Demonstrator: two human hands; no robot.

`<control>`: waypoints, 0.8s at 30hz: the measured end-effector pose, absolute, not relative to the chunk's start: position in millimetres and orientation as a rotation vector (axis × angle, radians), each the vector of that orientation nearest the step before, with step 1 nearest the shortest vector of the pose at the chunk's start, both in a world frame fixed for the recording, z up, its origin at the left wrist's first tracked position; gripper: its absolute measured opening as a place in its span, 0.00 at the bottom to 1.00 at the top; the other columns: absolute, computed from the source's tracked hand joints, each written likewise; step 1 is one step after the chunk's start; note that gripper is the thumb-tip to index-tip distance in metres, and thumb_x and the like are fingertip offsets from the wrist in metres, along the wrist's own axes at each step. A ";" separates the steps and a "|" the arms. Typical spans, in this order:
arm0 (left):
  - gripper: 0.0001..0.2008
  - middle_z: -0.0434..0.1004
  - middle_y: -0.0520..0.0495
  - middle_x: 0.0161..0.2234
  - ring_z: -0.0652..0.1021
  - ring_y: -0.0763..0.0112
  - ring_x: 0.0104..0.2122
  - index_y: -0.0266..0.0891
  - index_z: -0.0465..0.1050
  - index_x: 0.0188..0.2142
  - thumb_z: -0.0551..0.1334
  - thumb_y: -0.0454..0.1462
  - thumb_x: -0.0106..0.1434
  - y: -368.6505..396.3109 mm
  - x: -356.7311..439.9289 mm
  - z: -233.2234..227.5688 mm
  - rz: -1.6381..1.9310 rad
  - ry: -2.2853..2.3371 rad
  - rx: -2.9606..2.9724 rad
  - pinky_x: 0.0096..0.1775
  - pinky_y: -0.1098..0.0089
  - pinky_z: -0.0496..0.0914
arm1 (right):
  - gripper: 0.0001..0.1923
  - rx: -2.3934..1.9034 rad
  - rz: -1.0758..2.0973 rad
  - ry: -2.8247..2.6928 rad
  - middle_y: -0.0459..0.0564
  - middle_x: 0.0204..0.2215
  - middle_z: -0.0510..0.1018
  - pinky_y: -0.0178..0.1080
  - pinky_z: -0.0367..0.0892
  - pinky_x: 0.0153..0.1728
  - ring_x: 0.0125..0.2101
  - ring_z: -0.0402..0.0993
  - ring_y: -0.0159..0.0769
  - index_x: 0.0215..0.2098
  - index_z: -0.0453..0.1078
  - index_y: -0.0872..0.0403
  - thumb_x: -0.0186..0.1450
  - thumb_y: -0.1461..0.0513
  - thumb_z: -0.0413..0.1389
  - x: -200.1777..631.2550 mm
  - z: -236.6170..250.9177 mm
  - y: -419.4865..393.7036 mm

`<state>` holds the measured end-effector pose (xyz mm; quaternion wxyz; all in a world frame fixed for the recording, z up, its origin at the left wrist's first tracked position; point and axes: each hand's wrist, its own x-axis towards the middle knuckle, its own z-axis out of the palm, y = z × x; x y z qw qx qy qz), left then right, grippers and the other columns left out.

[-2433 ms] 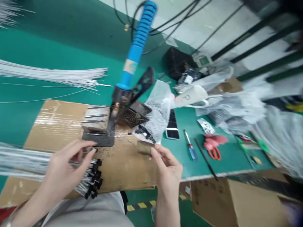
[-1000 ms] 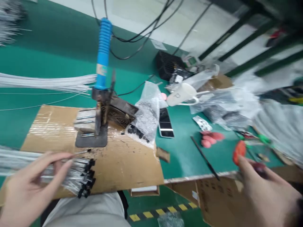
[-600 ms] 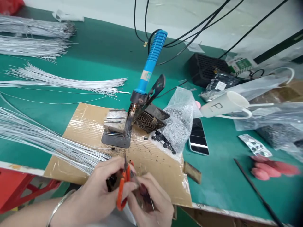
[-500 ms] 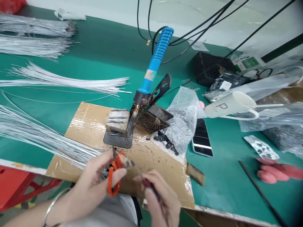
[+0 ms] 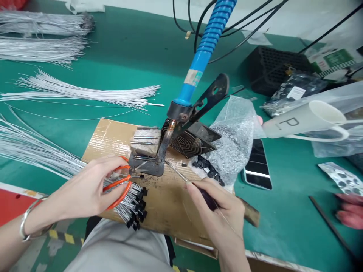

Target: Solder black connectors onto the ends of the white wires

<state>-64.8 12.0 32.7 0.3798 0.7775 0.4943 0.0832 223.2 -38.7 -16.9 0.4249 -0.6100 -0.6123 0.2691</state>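
Gripping a pair of orange-handled scissors, the left hand has its fingers curled through and around the loops, and the blades point toward the dark base plate of the soldering-iron stand. Just under that hand lies a bundle of white wires tipped with small black connectors, fanned across the left part of the cardboard sheet that covers the near edge of the green table. The right hand is closed in a pinch around a dark-handled thin metal probe, whose slim shaft runs up and left so that its tip sits just beside the foot of the stand. A blue-handled soldering iron leans in that stand, tilted up to the right, its tip down near a block carrying several short metal pins. Behind the stand sits a small black fan, and to its right a clear plastic bag with loose black parts spilling at its mouth. A phone lies flat on the table beside the bag, and a white mug lies on its side farther right. More bundles of white wire spread over the far left of the table.
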 end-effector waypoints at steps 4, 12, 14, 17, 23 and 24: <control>0.07 0.76 0.50 0.33 0.73 0.68 0.30 0.40 0.72 0.44 0.58 0.39 0.70 22.8 -58.4 35.1 0.162 1.241 1.969 0.34 0.68 0.66 | 0.08 -1.510 0.662 -1.571 0.41 0.23 0.74 0.30 0.64 0.23 0.23 0.70 0.28 0.30 0.77 0.50 0.69 0.61 0.63 222.0 -13.7 -35.4; 0.13 0.75 0.50 0.30 0.71 0.71 0.27 0.38 0.75 0.40 0.57 0.43 0.73 42.0 -52.2 41.1 0.117 1.145 1.938 0.28 0.72 0.63 | 0.12 -1.473 0.821 -1.684 0.44 0.22 0.77 0.33 0.62 0.23 0.22 0.70 0.30 0.26 0.78 0.52 0.68 0.59 0.61 236.1 -0.1 -10.8; 0.15 0.72 0.51 0.28 0.68 0.72 0.25 0.37 0.75 0.38 0.57 0.45 0.73 49.1 -54.2 41.5 0.073 1.120 1.895 0.26 0.72 0.60 | 0.20 -1.497 1.093 -1.723 0.44 0.19 0.75 0.35 0.58 0.22 0.20 0.66 0.30 0.22 0.77 0.52 0.70 0.54 0.58 243.9 4.1 4.1; 0.16 0.68 0.52 0.27 0.64 0.74 0.23 0.38 0.74 0.37 0.57 0.47 0.72 61.7 -57.2 43.7 -0.033 1.068 1.831 0.24 0.71 0.56 | 0.32 -1.479 1.512 -1.767 0.41 0.12 0.59 0.36 0.49 0.19 0.15 0.51 0.28 0.16 0.68 0.52 0.73 0.44 0.52 254.3 7.5 24.6; 0.13 0.60 0.54 0.24 0.60 0.74 0.23 0.38 0.75 0.35 0.61 0.45 0.69 82.0 -55.7 53.5 -0.129 1.006 1.834 0.24 0.70 0.53 | 0.31 -1.385 0.713 -2.203 0.39 0.14 0.56 0.36 0.48 0.19 0.15 0.51 0.26 0.17 0.57 0.52 0.76 0.50 0.51 259.6 5.1 29.2; 0.12 0.60 0.54 0.24 0.60 0.74 0.22 0.38 0.75 0.34 0.61 0.45 0.69 84.0 -54.9 55.3 -0.145 1.010 1.823 0.24 0.70 0.52 | 0.30 -1.305 0.399 -2.284 0.40 0.14 0.59 0.36 0.48 0.19 0.16 0.54 0.27 0.18 0.59 0.52 0.76 0.52 0.52 259.6 4.1 27.4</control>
